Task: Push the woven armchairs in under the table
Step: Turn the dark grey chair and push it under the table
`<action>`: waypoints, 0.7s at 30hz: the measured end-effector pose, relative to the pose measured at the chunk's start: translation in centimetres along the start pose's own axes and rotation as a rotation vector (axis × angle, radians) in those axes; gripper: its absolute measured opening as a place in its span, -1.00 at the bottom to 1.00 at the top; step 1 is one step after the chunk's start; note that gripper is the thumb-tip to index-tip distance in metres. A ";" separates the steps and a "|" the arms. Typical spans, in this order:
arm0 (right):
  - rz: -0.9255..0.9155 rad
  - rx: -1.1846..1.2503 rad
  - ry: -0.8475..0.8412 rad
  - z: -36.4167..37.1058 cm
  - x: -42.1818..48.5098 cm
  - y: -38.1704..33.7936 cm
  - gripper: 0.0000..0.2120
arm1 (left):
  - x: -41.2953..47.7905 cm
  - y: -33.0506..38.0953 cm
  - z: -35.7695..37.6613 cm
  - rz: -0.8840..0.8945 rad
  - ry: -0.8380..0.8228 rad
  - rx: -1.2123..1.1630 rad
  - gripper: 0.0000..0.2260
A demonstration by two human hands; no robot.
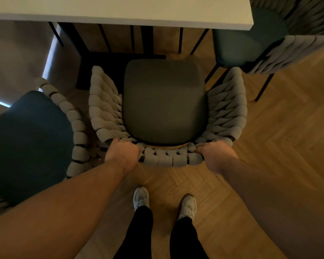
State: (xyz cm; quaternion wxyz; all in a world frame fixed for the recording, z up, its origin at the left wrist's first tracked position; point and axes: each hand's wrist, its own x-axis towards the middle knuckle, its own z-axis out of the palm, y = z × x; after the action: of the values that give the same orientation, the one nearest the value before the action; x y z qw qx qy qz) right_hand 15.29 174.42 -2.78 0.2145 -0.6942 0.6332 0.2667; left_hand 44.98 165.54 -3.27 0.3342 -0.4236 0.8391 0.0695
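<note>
A woven armchair (165, 101) with a grey-green seat cushion and pale braided arms stands directly below me, facing the white table (131, 12). Its seat front lies short of the table's near edge. My left hand (123, 155) grips the left end of the woven backrest top, fingers curled over it. At the right end of that backrest, my right hand (216, 156) grips the weave the same way. Between my hands runs the braided back rail (168, 157).
A second woven armchair (32, 135) with a dark blue seat stands close on the left, a third (254, 43) at the table's right corner. Black table legs (108, 38) show under the top. My feet (165, 202) stand on wooden herringbone floor (279, 146).
</note>
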 end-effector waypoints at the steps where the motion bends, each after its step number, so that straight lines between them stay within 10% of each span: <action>1: 0.014 -0.004 -0.010 -0.1 0.0 0.6 -0.67 | 0.4 0.4 -0.4 0.012 0.004 -0.003 -0.88; 21: 0.108 0.002 0.017 3.5 -1.9 1.1 -0.71 | 0.3 2.6 -0.6 0.125 -0.012 -0.068 -0.89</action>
State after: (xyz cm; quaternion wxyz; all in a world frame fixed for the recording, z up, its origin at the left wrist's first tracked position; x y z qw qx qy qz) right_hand 13.74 177.92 -4.19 0.1950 -0.6612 0.6716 0.2715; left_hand 42.58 166.68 -3.43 0.3197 -0.3812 0.8589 0.1213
